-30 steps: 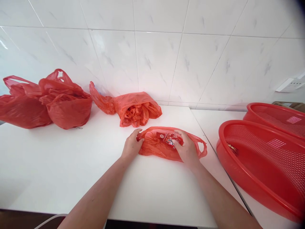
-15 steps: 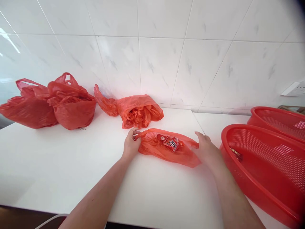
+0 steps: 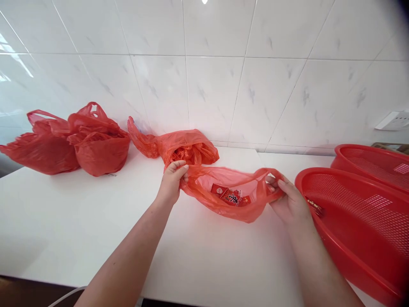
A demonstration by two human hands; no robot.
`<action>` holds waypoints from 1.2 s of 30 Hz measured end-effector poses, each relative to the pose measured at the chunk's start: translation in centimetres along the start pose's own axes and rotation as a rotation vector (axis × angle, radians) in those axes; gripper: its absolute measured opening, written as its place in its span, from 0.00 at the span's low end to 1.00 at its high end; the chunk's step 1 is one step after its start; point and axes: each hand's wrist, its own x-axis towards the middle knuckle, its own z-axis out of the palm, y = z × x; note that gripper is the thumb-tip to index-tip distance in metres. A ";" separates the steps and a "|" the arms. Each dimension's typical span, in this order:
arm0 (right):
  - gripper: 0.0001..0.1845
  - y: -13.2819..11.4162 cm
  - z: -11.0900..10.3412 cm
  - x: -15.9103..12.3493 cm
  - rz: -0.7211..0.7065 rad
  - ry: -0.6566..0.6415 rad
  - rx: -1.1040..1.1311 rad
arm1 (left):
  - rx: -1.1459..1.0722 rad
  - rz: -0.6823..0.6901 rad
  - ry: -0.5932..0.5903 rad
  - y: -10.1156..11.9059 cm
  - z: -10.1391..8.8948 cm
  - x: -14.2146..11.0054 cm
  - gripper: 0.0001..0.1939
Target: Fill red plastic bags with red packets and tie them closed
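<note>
A thin red plastic bag is stretched between my two hands over the white table, its mouth spread wide toward me. Small red snack packets with dark and white print lie inside it. My left hand pinches the bag's left edge between thumb and fingers. At the opposite end, my right hand is closed on the gathered plastic of the handle, with some fingers behind it.
Behind the bag lies a red bag stuffed with crumpled plastic bags. Two filled red bags stand at the left. To the right are a red mesh basket holding a packet and a second basket. A tiled wall rises behind.
My right hand has closed on the bag's right end and drawn it up and right. The bag's mouth has opened wider. My left hand has lifted its side slightly.
</note>
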 end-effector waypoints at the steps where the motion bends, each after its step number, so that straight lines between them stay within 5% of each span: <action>1: 0.18 -0.3 0.0 -0.2 -0.038 -0.025 -0.013 | -0.038 0.042 -0.027 0.9 0.4 -0.1 0.18; 6: 0.26 -1.3 0.4 -0.7 -0.208 -0.057 -0.102 | -0.035 0.281 -0.157 5.8 2.1 -1.2 0.27; 10: 0.37 0.2 0.8 -0.1 -0.257 0.072 -0.191 | 0.183 0.401 -0.168 7.8 2.5 -2.4 0.34; 13: 0.47 2.0 1.2 0.3 -0.246 0.121 -0.236 | 0.384 0.481 -0.050 7.3 1.6 -2.7 0.31; 18: 0.53 2.7 2.5 0.2 -0.102 -0.132 -0.158 | 0.463 0.678 0.103 3.6 -1.9 -3.0 0.41; 21: 0.54 2.0 3.3 -0.1 -0.058 -0.244 -0.147 | 0.559 0.556 0.017 1.1 -3.6 -3.8 0.52; 25: 0.56 1.6 4.1 -0.4 -0.054 -0.277 -0.116 | 0.542 0.221 -0.208 -0.6 -3.1 -4.9 0.49; 28: 0.37 2.0 4.3 -0.7 0.012 -0.241 -0.204 | 0.339 0.055 -0.276 -0.3 -1.3 -4.8 0.39; 31: 0.15 2.1 3.8 -1.0 -0.017 -0.091 -0.287 | 0.227 -0.089 -0.275 0.5 0.2 -4.1 0.24; 36: 0.17 0.6 2.0 -0.7 -0.196 0.032 -0.066 | -0.042 0.000 -0.098 1.4 1.6 -2.4 0.20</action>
